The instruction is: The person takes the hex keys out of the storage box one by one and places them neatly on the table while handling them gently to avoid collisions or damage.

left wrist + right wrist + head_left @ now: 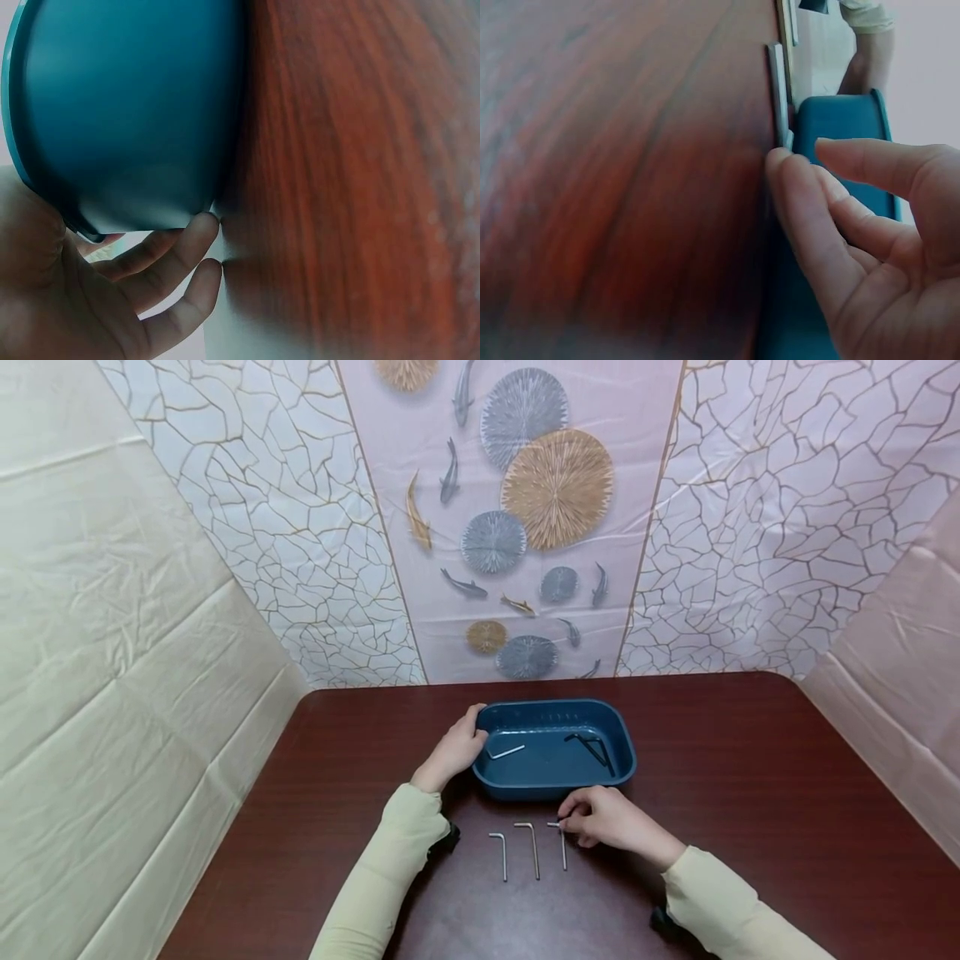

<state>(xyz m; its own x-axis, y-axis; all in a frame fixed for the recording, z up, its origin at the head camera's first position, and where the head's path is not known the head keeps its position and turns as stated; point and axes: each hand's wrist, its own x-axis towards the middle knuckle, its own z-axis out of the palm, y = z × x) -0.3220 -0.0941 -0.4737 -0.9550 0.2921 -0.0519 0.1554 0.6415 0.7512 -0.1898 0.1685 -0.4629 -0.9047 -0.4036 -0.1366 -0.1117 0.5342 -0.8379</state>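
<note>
Left hand on tray, right hand at rightmost key

Left to right. Left hand (452, 752) is at the tray's left end: part-closed, holding the end wall. Left wrist view shows curved fingers against the outside, one fingertip down near the base; thumb mostly hidden there. Sleeve pale, ditto on the other arm.

Tray (525, 793): blue, sits flat on the dark red table (720, 760), long side facing the person. Inside, silver key (507, 752) lies near the left wall, close to left hand. Black keys (606, 758) lie crossed or bunched at the right end; exact count unclear.

In front of the tray, three L-shaped keys in a row, between the hands. Left key (504, 858), middle key (535, 853), right key (564, 852). All apart, long arms toward the person, short arms pointing left at the far end. Left hand is well apart from all three.

Right hand (611, 818) is just in front of the tray's near right corner, over the bend of right key. Fingers bent and together, thumb standing off with a visible gap, so part-open. Fingertips meet the key's end in right wrist view; can't confirm firm contact.
</note>
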